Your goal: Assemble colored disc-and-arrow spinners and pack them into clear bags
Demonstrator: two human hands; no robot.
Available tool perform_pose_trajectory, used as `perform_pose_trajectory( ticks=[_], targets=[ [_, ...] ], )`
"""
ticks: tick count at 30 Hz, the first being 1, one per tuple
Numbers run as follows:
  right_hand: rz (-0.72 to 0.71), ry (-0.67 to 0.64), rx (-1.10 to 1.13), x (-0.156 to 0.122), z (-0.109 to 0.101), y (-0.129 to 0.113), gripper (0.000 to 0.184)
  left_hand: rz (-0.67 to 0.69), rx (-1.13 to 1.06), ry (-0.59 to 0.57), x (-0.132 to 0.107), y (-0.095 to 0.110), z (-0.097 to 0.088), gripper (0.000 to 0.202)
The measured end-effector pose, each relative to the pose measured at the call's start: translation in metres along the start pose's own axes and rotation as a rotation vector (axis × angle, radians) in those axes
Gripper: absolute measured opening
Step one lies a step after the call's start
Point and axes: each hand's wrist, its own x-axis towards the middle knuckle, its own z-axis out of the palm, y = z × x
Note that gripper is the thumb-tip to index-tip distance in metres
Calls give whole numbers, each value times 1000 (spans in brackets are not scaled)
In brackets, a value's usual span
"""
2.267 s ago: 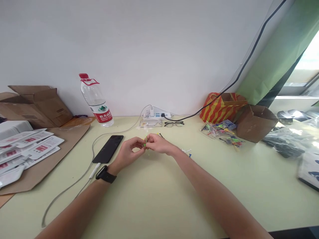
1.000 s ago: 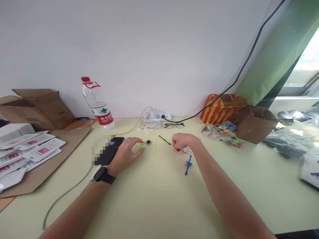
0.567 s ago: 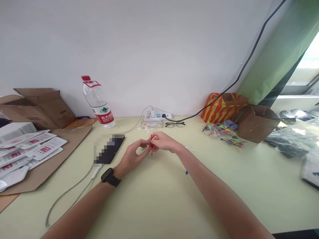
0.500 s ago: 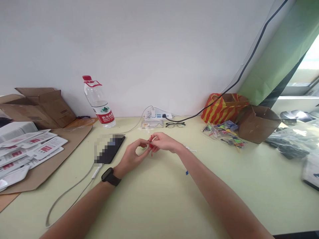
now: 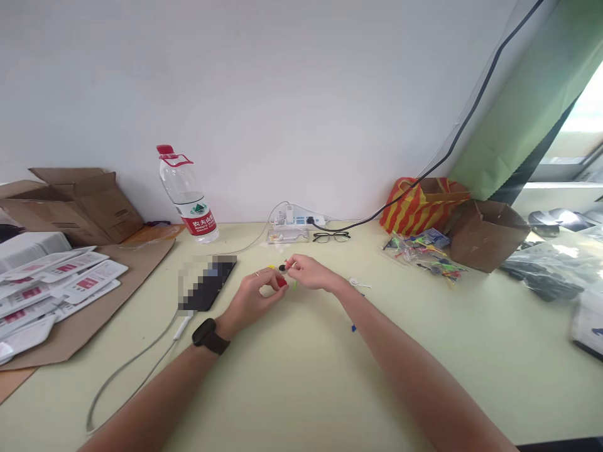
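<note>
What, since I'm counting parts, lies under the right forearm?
Only a blue tip shows on the table at the forearm edge; the arm covers the rest. The left hand pinches a red piece.

Single view, worn on the head. It was directed forward and down over the table [image 5: 292, 376], toward the wall [image 5: 306, 94]. Left hand [image 5: 252, 298] and right hand [image 5: 308, 274] were framed near, at centre.

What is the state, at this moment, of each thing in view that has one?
left hand: fingertips pinched on a red piece.
right hand: fingertips pinched; what they hold is too small to tell.
water bottle: upright, red cap on.
cardboard box: flaps open.
brown box: open.
power strip: plugs inserted.
phone: lying flat, cable attached.
</note>
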Motion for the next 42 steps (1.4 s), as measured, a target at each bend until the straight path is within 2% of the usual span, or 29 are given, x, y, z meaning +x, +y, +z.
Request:
perform_pose_trajectory(
  ticks=[2,4,7,11,14,16,20,26,29,32,35,37,38,40,42],
  targets=[
    [41,82,-78,4,-3,6,9,-24,76,-40,-1,-7,1,13],
    [69,124,-129,8,-5,13,6,-29,186,-66,-1,-16,1,16],
    [85,193,-201,12,-7,22,7,31,336,-64,0,-27,1,18],
    [98,297,-267,14,-4,30,11,53,411,-20,2,-27,-7,22],
    [99,282,-263,16,-1,35,8,-41,425,53,2,-26,-13,39],
    [84,251,-232,18,2,36,13,-104,395,32,1,-31,-14,47],
    [62,189,-152,22,12,33,20,-147,291,-37,0,-46,-13,43],
    [-3,150,-51,23,25,18,11,-128,250,-2,2,-47,-9,37],
    [-12,141,-67,19,9,14,14,-133,251,3,2,-42,-11,38],
    [4,124,-149,8,-29,19,14,-131,256,-20,1,-39,-14,42],
    [110,72,-254,-8,-70,31,27,-118,257,-33,1,-39,-13,43],
    [253,-3,-314,-18,-89,40,37,-119,253,-29,0,-41,-12,42],
    [343,-82,-335,-22,-95,44,37,-127,253,-25,0,-41,-11,42],
    [421,-174,-337,-27,-101,46,33,-134,264,-8,0,-41,-10,43],
    [368,-175,-303,-27,-100,42,26,-114,274,39,1,-37,-10,44]
  ],
)
